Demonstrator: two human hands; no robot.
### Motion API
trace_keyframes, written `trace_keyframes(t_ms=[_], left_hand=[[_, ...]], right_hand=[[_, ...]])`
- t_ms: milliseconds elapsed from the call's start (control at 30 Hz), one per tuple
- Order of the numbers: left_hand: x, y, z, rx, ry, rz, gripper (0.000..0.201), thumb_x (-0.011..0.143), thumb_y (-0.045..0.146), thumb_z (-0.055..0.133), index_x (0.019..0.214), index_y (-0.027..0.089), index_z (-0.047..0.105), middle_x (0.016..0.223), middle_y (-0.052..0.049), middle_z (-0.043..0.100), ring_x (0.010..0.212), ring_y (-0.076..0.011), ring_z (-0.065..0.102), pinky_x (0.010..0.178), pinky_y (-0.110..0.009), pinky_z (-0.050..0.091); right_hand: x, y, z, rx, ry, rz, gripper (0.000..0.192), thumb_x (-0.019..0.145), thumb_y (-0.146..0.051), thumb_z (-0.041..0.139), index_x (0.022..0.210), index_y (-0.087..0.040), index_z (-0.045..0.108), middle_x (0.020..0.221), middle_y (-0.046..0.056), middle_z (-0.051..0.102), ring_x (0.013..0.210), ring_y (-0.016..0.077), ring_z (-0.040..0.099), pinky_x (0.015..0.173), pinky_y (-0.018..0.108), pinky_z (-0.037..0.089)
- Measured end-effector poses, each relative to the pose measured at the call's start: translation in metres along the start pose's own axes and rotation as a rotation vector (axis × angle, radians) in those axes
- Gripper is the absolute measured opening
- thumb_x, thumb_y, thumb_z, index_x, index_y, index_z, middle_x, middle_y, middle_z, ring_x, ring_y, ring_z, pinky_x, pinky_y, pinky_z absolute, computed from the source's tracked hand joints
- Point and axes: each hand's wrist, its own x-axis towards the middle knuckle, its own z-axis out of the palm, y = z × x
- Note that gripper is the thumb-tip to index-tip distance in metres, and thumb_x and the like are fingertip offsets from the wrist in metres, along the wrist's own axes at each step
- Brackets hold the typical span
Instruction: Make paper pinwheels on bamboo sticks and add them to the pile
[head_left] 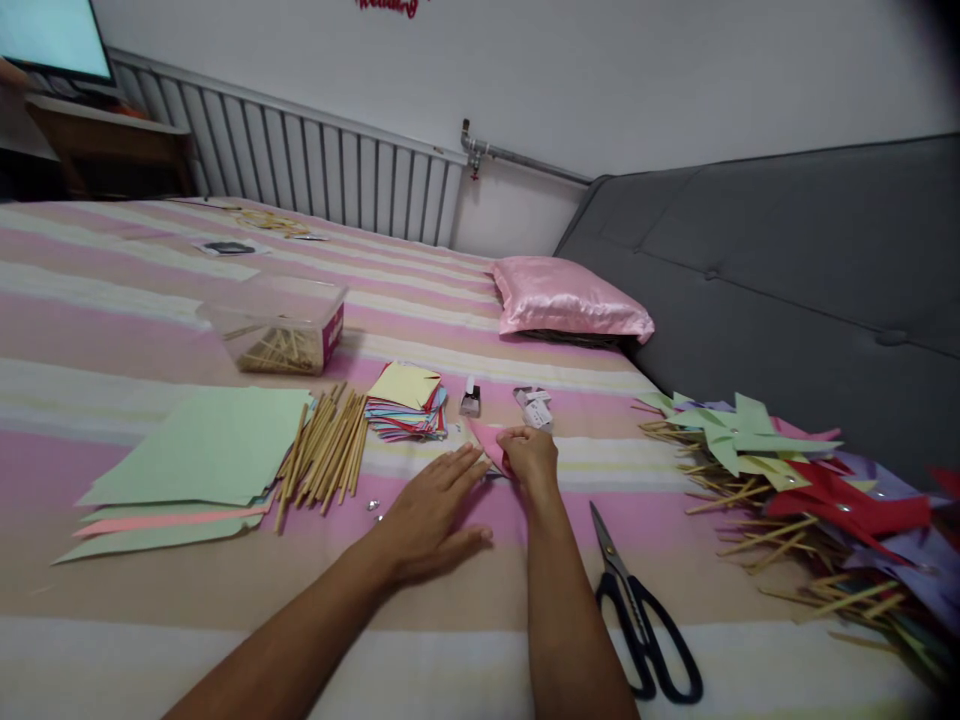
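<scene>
Matt pink paper (pixel 487 439), glossy satin-look pillow (pixel 574 295), metal scissor blades (pixel 603 531)

We read "Wedding" in red lettering (pixel 386 6) on the wall (pixel 570 75). The purple label (pixel 333 333) on the clear box (pixel 304 303) is too blurred for us.

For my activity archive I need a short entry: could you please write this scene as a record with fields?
Holding: right hand grips pink paper
Other side: left hand, open, fingers extended beside it
Tool: closed scissors, right of the hands
Wood: loose sticks; more inside clear tub
Stock: green sheets; stack of cut squares
Made items: pinwheels, far right
Surface: striped bedspread
</scene>
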Motion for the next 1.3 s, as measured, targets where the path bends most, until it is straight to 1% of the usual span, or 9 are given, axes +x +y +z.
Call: trace_keyframes(t_ms=[233, 400, 600, 733, 867, 967, 1100, 1200, 1300], left_hand=[[0.005, 0.002, 0.013, 0.036, -0.119, 0.015, 0.063, 0.087, 0.053, 0.035, 0.138, 0.015, 0.034, 0.141, -0.014, 0.041, 0.133, -0.0255, 0.03, 0.11, -0.045, 0.022], [0.003, 0.001, 0.015, 0.029, -0.107, 0.006, 0.06, 0.087, 0.052, 0.037, 0.136, 0.018, 0.038, 0.14, -0.013, 0.042, 0.131, -0.0254, 0.033, 0.109, -0.044, 0.023], [0.003, 0.001, 0.014, 0.029, -0.112, 0.0, 0.059, 0.087, 0.051, 0.038, 0.136, 0.019, 0.037, 0.14, -0.012, 0.042, 0.132, -0.0252, 0.033, 0.109, -0.045, 0.025], [0.005, 0.005, 0.003, 0.017, -0.085, 0.018, 0.056, 0.088, 0.047, 0.039, 0.137, 0.02, 0.036, 0.141, -0.012, 0.04, 0.132, -0.0242, 0.032, 0.109, -0.045, 0.024], [0.012, 0.014, -0.022, -0.082, 0.056, -0.012, 0.049, 0.087, 0.044, 0.043, 0.131, 0.023, 0.046, 0.137, -0.009, 0.046, 0.128, -0.0242, 0.038, 0.108, -0.045, 0.027], [0.019, 0.022, -0.051, -0.321, 0.165, -0.201, 0.04, 0.088, 0.045, 0.038, 0.113, 0.025, 0.063, 0.122, -0.007, 0.061, 0.117, -0.0241, 0.051, 0.101, -0.044, 0.036], [0.022, 0.019, -0.083, -0.728, 0.164, -0.452, 0.055, 0.087, 0.055, 0.03, 0.087, 0.021, 0.073, 0.093, -0.009, 0.072, 0.093, -0.0263, 0.064, 0.091, -0.044, 0.044], [0.017, 0.001, -0.083, -1.0, 0.163, -0.512, 0.061, 0.085, 0.059, 0.03, 0.085, 0.016, 0.074, 0.088, -0.013, 0.073, 0.083, -0.0261, 0.066, 0.087, -0.043, 0.046], [0.007, -0.018, -0.067, -1.165, 0.277, -0.523, 0.047, 0.078, 0.055, 0.049, 0.088, 0.016, 0.072, 0.09, -0.012, 0.072, 0.08, -0.0231, 0.066, 0.084, -0.038, 0.048]], right_hand=[[-0.007, -0.02, -0.018, -0.064, 0.066, 0.022, 0.013, 0.062, -0.03, 0.059, 0.066, -0.02, 0.067, 0.06, 0.004, 0.069, 0.06, 0.0208, 0.063, 0.055, 0.027, 0.044], [-0.013, -0.039, -0.038, -0.055, 0.183, -0.01, 0.018, 0.067, -0.028, 0.057, 0.078, -0.02, 0.069, 0.074, 0.007, 0.072, 0.071, 0.0224, 0.065, 0.066, 0.028, 0.046], [-0.018, -0.061, -0.056, 0.354, 0.387, -0.138, 0.038, 0.072, -0.033, 0.057, 0.102, -0.012, 0.066, 0.073, 0.008, 0.07, 0.068, 0.0193, 0.064, 0.06, 0.026, 0.046], [-0.017, -0.067, -0.064, 0.773, 0.238, -0.025, 0.042, 0.064, -0.036, 0.068, 0.098, -0.012, 0.066, 0.071, 0.004, 0.068, 0.06, 0.0132, 0.059, 0.044, 0.019, 0.036], [-0.017, -0.071, -0.069, 0.999, 0.088, 0.085, 0.04, 0.053, -0.034, 0.077, 0.087, -0.015, 0.066, 0.076, 0.002, 0.067, 0.06, 0.0102, 0.058, 0.04, 0.016, 0.031], [-0.018, -0.074, -0.07, 1.067, -0.012, 0.097, 0.036, 0.052, -0.031, 0.078, 0.082, -0.017, 0.066, 0.075, 0.0, 0.066, 0.058, 0.0082, 0.056, 0.039, 0.015, 0.03], [-0.023, -0.078, -0.065, 1.108, -0.113, 0.035, 0.03, 0.055, -0.029, 0.078, 0.08, -0.018, 0.066, 0.071, -0.002, 0.064, 0.053, 0.0055, 0.051, 0.039, 0.015, 0.032], [-0.029, -0.084, -0.057, 1.129, -0.212, 0.021, 0.028, 0.056, -0.027, 0.078, 0.079, -0.018, 0.066, 0.071, -0.003, 0.062, 0.05, 0.0036, 0.047, 0.04, 0.013, 0.034], [-0.036, -0.088, -0.047, 1.145, -0.346, 0.056, 0.027, 0.057, -0.027, 0.078, 0.078, -0.018, 0.065, 0.071, -0.004, 0.062, 0.049, 0.0029, 0.046, 0.039, 0.012, 0.034]])
